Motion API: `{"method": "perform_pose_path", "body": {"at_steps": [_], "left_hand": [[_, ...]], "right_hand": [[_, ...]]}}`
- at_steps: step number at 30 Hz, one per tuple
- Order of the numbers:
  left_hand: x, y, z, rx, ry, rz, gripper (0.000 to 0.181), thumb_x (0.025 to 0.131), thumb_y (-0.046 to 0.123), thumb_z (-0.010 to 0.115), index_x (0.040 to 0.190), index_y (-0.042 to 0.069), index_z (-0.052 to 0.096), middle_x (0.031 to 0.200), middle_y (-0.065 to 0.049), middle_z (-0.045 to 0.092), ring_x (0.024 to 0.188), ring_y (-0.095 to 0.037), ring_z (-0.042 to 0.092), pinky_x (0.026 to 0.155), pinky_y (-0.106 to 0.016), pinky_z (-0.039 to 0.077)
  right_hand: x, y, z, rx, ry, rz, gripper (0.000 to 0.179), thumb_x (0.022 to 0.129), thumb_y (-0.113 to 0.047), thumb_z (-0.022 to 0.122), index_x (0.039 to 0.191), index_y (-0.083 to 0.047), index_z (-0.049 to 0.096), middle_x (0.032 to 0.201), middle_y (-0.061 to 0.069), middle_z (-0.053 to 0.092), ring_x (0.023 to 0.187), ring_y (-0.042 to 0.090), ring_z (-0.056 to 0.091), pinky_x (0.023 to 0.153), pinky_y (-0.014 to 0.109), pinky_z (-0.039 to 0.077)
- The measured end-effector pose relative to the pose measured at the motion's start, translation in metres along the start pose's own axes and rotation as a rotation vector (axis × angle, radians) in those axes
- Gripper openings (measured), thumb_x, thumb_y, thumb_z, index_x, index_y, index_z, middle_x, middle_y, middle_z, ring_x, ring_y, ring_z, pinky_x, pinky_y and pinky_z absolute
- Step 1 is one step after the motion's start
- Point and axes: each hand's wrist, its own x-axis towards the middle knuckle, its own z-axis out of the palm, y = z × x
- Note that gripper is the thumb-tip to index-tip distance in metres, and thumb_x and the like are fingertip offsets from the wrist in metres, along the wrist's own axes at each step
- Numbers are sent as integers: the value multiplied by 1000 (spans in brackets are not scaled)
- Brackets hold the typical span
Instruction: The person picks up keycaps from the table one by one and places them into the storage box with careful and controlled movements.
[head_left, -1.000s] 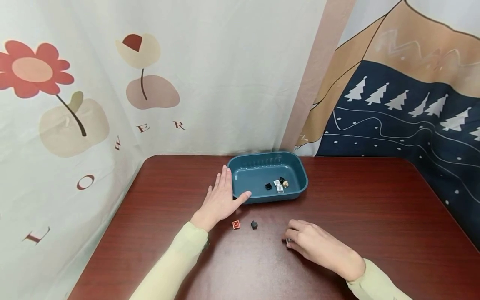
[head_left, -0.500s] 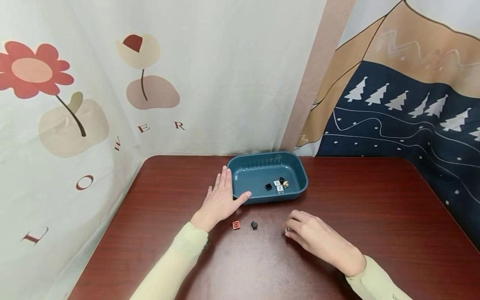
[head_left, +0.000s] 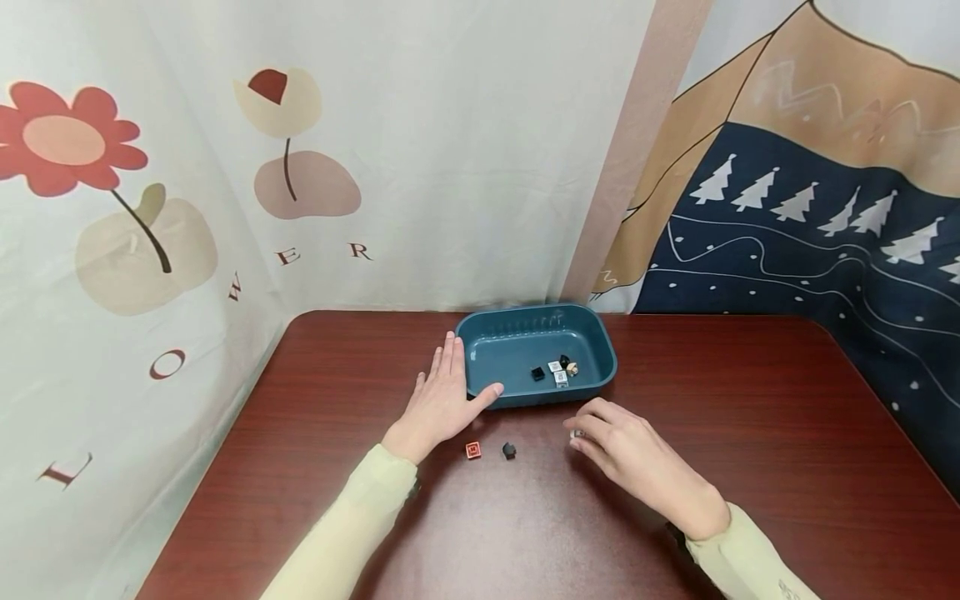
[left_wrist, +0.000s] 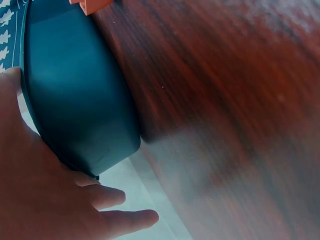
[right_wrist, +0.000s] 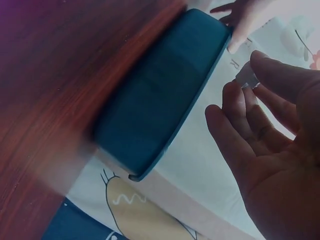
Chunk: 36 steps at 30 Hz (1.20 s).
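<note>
My right hand (head_left: 633, 458) pinches a small whitish keycap (right_wrist: 246, 76) between thumb and fingertips, just in front of the blue plastic basin (head_left: 540, 402). With fingers straight, my left hand (head_left: 437, 404) rests against the basin's left side, its thumb over the front rim. On the table between the hands lie a red keycap (head_left: 473, 450), hollow side up, and a dark keycap (head_left: 509, 451). Inside the basin, towards its right, are a black keycap (head_left: 537, 374), a white keycap (head_left: 561, 378) and several other small pieces.
The reddish-brown wooden table (head_left: 735, 400) carries the basin near its back edge. Behind it hangs a pale printed curtain (head_left: 465, 167), with a navy tree-patterned part (head_left: 795, 242) at the right.
My right hand has moved away from me towards the basin, lifting the whitish keycap along. The left hand, the basin and the two keycaps on the table have stayed put.
</note>
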Motion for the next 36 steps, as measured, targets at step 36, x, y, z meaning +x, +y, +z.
{"method": "perform_pose_path", "body": {"at_steps": [36], "left_hand": [[1,-1,0,-8,-3,-9,110,96,77,44,166,5,-1,173,-9,-8,159,-34,4,121,-65,18]], "right_hand": [[50,22,4,7,176,121,26,91,-12,80,116,-5,80,103,5,67,85,14,64,68,31,56]]}}
